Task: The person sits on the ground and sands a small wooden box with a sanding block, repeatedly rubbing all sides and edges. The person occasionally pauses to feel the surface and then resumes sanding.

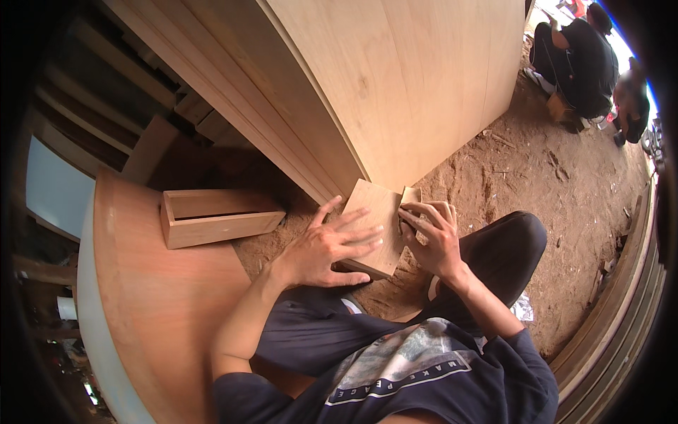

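A light wooden box-like piece, with a flat face turned up, stands tilted between my knees. My left hand lies over its left part with fingers spread, open and gripping nothing. At the right edge of the piece, my right hand is closed, thumb against fingers, on a small tan piece that looks like folded sandpaper. Most of that tan piece is hidden by the fingers. Left of my hands, an open rectangular wooden drawer box sits on a curved wooden panel.
A tall wooden cabinet rises right ahead, close to my fingertips. Boards lie along the right side of the dirt floor. Two people in dark clothes crouch at the far right, the nearer person facing away. Timber is stacked at left.
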Available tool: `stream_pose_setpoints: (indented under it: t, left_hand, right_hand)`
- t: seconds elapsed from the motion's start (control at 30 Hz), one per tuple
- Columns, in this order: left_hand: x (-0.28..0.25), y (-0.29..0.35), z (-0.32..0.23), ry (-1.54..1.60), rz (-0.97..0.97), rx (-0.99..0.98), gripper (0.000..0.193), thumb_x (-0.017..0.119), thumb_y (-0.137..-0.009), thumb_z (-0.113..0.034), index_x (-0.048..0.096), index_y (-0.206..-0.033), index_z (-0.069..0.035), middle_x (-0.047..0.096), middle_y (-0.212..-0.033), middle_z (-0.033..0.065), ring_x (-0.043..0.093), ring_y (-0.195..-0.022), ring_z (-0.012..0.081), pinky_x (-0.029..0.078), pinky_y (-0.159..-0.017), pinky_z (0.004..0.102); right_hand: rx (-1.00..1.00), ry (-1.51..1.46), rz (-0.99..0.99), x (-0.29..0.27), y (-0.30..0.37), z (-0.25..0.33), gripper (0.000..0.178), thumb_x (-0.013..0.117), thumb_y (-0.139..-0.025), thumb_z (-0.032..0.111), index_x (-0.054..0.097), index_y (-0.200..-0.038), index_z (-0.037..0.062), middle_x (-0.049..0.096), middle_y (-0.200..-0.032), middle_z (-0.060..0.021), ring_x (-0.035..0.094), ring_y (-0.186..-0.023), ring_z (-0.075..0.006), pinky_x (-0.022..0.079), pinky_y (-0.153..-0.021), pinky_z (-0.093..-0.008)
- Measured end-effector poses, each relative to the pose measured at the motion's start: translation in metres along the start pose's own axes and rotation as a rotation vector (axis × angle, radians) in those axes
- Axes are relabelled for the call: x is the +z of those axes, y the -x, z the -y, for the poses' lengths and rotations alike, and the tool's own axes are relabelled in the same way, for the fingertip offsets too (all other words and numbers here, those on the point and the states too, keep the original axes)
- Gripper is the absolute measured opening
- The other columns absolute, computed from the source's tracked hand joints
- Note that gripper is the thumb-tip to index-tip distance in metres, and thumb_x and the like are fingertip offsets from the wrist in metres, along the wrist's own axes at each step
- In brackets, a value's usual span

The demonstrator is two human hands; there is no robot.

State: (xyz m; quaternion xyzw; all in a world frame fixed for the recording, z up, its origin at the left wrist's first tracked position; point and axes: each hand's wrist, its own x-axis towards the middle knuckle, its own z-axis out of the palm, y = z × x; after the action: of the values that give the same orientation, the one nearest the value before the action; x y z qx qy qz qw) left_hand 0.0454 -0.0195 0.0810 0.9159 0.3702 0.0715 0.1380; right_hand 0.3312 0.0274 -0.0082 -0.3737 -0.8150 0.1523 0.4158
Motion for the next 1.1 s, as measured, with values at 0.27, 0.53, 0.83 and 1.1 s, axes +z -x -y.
stream_pose_setpoints:
  t: [0.27, 0.53, 0.83, 1.1]
  left_hand:
    - [-0.001, -0.006, 0.005, -0.310, -0.043, -0.140, 0.089, 0.070, -0.095, -0.075, 0.059, -0.162, -0.018, 0.054, -0.170, 0.0044, 0.049, -0.158, 0.0295, 0.030, -0.133, 0.0610]
    - [0.003, -0.013, -0.031, -0.398, 0.095, -0.248, 0.114, 0.057, -0.092, -0.090, 0.041, -0.172, -0.011, 0.038, -0.178, 0.0192, 0.032, -0.167, 0.0335, 0.022, -0.137, 0.0606]
    - [0.014, -0.017, -0.037, -0.103, 0.016, 0.126, 0.083, 0.063, -0.096, -0.078, 0.057, -0.163, -0.031, 0.053, -0.170, 0.0112, 0.049, -0.157, 0.0366, 0.038, -0.131, 0.0566]
    - [0.016, -0.012, 0.007, -0.239, 0.026, -0.141, 0.111, 0.047, -0.095, -0.091, 0.039, -0.173, -0.013, 0.045, -0.174, 0.0154, 0.042, -0.162, 0.0319, 0.029, -0.135, 0.0565]
  right_hand:
    - [0.045, -0.020, -0.010, 0.003, -0.003, -0.006, 0.036, 0.082, -0.090, 0.006, 0.082, -0.126, 0.0095, 0.078, -0.130, -0.0064, 0.066, -0.118, -0.0330, 0.052, -0.106, -0.0455]
    - [0.034, -0.032, -0.017, 0.003, -0.004, -0.009, 0.036, 0.082, -0.090, 0.005, 0.082, -0.126, 0.0093, 0.078, -0.128, -0.0074, 0.067, -0.119, -0.0331, 0.053, -0.107, -0.0455]
    - [0.058, -0.013, -0.037, 0.008, -0.021, -0.023, 0.035, 0.082, -0.096, 0.009, 0.080, -0.131, 0.0076, 0.077, -0.131, -0.0104, 0.066, -0.123, -0.0358, 0.052, -0.108, -0.0478]
    - [0.048, -0.029, -0.059, 0.010, -0.012, -0.024, 0.036, 0.082, -0.094, 0.006, 0.080, -0.130, 0.0067, 0.077, -0.131, -0.0101, 0.066, -0.122, -0.0358, 0.054, -0.108, -0.0482]
